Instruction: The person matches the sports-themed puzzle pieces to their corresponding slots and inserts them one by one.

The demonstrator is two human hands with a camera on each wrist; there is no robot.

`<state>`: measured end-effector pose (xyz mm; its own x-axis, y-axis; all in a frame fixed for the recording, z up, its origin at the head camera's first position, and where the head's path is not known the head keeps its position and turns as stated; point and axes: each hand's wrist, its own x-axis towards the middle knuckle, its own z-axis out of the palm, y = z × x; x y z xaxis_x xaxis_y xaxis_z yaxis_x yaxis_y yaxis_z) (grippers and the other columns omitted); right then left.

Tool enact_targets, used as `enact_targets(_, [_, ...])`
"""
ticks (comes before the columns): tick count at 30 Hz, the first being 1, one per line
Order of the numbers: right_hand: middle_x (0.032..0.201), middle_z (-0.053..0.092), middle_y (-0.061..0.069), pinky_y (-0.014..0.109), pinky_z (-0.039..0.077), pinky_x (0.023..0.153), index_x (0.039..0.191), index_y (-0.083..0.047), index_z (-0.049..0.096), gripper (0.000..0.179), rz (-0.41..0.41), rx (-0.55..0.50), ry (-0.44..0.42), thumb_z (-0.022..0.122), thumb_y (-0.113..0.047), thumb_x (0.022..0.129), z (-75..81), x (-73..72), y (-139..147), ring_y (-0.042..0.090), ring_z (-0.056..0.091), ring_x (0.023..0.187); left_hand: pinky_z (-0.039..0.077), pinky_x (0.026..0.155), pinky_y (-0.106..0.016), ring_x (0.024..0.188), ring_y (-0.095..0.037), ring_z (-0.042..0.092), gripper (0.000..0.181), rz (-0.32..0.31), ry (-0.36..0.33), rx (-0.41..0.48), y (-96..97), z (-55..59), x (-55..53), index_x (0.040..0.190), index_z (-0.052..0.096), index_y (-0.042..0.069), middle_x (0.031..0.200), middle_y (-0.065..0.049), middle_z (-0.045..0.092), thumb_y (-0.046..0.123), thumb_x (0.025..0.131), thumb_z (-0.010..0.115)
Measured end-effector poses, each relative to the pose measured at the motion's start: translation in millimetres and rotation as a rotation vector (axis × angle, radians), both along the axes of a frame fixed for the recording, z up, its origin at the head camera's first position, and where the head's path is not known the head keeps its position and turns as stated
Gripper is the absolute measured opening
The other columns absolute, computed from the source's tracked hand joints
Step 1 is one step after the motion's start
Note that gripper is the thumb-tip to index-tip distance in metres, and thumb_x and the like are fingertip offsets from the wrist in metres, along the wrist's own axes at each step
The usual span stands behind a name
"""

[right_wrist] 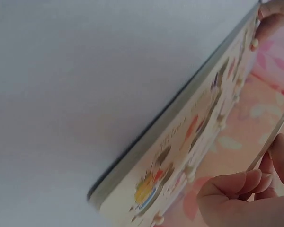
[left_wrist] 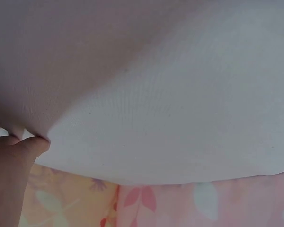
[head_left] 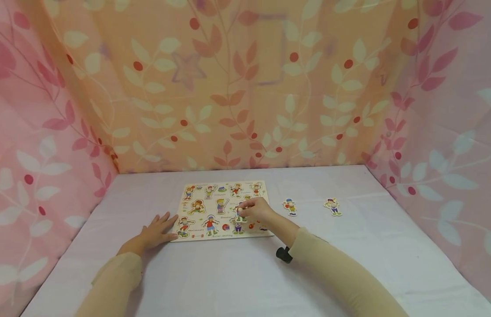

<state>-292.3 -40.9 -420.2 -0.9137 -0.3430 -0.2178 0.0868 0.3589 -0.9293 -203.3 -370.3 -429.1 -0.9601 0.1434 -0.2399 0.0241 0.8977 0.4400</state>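
Note:
A wooden peg puzzle board [head_left: 209, 209] with sports figures lies on the white table. My left hand [head_left: 157, 231] rests flat at its left edge, fingers spread, the fingertips touching the board. Over the board's right half, my right hand [head_left: 256, 212] pinches a figure puzzle piece [head_left: 241, 214] between thumb and fingers. In the right wrist view that piece [right_wrist: 273, 136] is seen edge-on, raised above the board [right_wrist: 146, 163]. My fingers hide part of the piece and some figures on the right.
Two loose figure pieces lie right of the board: one in a blue cap [head_left: 290, 207], another farther right in a purple cap [head_left: 333, 207]. A black device [head_left: 284, 254] sits at my right wrist. Floral cloth walls [head_left: 237, 88] stand at the back and both sides.

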Motion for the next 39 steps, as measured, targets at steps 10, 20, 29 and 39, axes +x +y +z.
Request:
enact_targets(10, [0.091, 0.056, 0.003, 0.022, 0.037, 0.056, 0.097, -0.001, 0.072, 0.011, 0.043, -0.062, -0.071, 0.072, -0.002, 0.086, -11.0, 4.2, -35.6, 0.011, 0.046, 0.068, 0.001, 0.097, -0.081, 0.137, -0.060, 0.001, 0.086, 0.007, -0.003, -0.023, -3.3, -6.5, -1.9, 0.149, 0.031, -0.001, 0.153, -0.034, 0.013, 0.052, 0.089, 0.062])
enact_targets(20, [0.078, 0.060, 0.002, 0.020, 0.038, 0.049, 0.092, -0.002, 0.073, 0.008, 0.065, -0.045, -0.045, 0.074, -0.002, 0.084, -22.7, 8.1, -65.4, 0.009, 0.049, 0.058, 0.003, 0.097, -0.081, 0.137, -0.060, 0.002, 0.083, 0.006, -0.005, -0.031, -0.8, -3.2, -1.1, 0.148, 0.031, -0.001, 0.153, -0.034, 0.013, 0.048, 0.090, 0.063])
enact_targets(29, [0.095, 0.063, 0.004, 0.016, 0.037, 0.046, 0.089, -0.001, 0.074, 0.012, 0.116, 0.055, 0.044, 0.076, 0.005, 0.078, -23.2, 12.2, -80.1, 0.005, 0.046, 0.052, 0.003, 0.097, -0.081, 0.136, -0.060, 0.003, 0.082, 0.008, 0.001, -0.037, 0.5, -1.1, 0.6, 0.148, 0.031, -0.002, 0.152, -0.035, 0.014, 0.047, 0.090, 0.063])
enact_targets(39, [0.090, 0.065, -0.003, 0.024, 0.044, 0.070, 0.084, -0.011, 0.075, 0.010, 0.144, 0.310, 0.154, 0.082, -0.010, 0.077, -18.1, 12.1, -92.5, 0.011, 0.053, 0.076, 0.004, 0.097, -0.081, 0.136, -0.060, 0.003, 0.080, 0.010, -0.001, -0.044, 2.3, 1.2, -0.1, 0.147, 0.031, -0.002, 0.152, -0.035, 0.015, 0.046, 0.091, 0.062])
